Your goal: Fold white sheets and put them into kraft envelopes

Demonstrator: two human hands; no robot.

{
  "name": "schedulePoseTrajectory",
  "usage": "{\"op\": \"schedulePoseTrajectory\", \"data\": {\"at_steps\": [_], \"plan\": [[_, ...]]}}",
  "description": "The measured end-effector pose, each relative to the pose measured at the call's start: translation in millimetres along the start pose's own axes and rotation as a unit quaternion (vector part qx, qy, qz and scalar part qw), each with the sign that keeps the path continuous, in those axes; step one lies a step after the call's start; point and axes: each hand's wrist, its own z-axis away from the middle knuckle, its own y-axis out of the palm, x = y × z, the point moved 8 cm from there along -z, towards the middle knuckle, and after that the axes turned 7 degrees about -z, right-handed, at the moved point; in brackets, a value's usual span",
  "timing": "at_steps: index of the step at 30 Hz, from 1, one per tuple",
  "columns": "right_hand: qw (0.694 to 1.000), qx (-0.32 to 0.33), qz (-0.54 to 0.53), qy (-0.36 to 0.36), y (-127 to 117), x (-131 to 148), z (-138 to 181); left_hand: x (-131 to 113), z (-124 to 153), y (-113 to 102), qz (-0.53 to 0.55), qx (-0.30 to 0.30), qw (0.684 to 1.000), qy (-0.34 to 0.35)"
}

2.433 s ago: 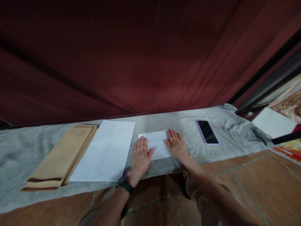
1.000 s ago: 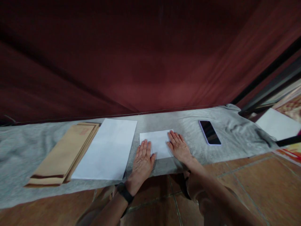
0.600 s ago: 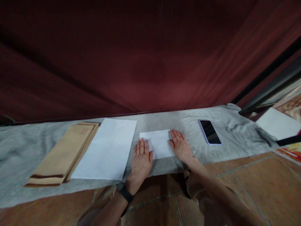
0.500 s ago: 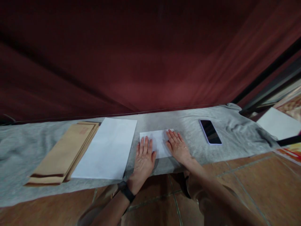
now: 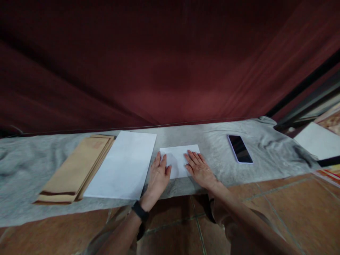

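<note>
A small white sheet of paper [image 5: 178, 161], which looks folded, lies flat on the grey cloth [image 5: 212, 138] in front of me. My left hand [image 5: 158, 174] rests at its left edge, fingers stretched out and thumb apart. Across the right part of the paper my right hand [image 5: 199, 168] lies flat, with its fingers extended. Neither hand grips anything. Left of my left hand is a larger white sheet or stack of paper [image 5: 123, 164], and beside that several brown envelopes [image 5: 74, 166] lie overlapping.
On the cloth to the right lies a phone [image 5: 240, 148] in a pale purple case. A dark red curtain [image 5: 170, 71] hangs behind the cloth. Tiled floor [image 5: 281, 202] runs along the near side. At far right are a white sheet [image 5: 318, 140] and a black bar [image 5: 329, 161].
My left hand has slid left from the paper's surface to its left edge. My right hand has shifted slightly left over the paper. The view has moved a little.
</note>
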Motion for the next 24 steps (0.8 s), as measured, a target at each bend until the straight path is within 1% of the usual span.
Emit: {"op": "schedulePoseTrajectory", "data": {"at_steps": [2,3,5,7,10,13,18,20,24], "plan": [[1.000,-0.001,-0.008,0.000,0,2,0,13,-7,-2,0.104,-0.017,0.994,-0.039],[1.000,0.001,-0.011,-0.001,0,4,0,20,-10,-2,0.158,-0.025,0.985,-0.063],[1.000,0.009,-0.018,-0.009,1,9,1,32,-15,1,0.255,-0.032,0.960,-0.110],[0.999,0.021,-0.028,-0.028,2,16,3,41,-17,4,0.318,-0.037,0.936,-0.145],[0.996,0.040,-0.047,-0.065,2,27,6,48,-17,4,0.355,-0.052,0.912,-0.197],[0.993,0.049,-0.060,-0.084,-1,34,7,45,-15,4,0.393,-0.041,0.888,-0.234],[0.994,0.014,-0.064,-0.092,-9,44,4,35,-14,0,0.483,-0.030,0.838,-0.254],[0.994,-0.002,-0.054,-0.096,-10,49,4,34,-13,-1,0.501,-0.028,0.826,-0.257],[0.995,-0.015,-0.037,-0.095,-8,52,5,35,-12,-1,0.510,-0.030,0.817,-0.269]]}}
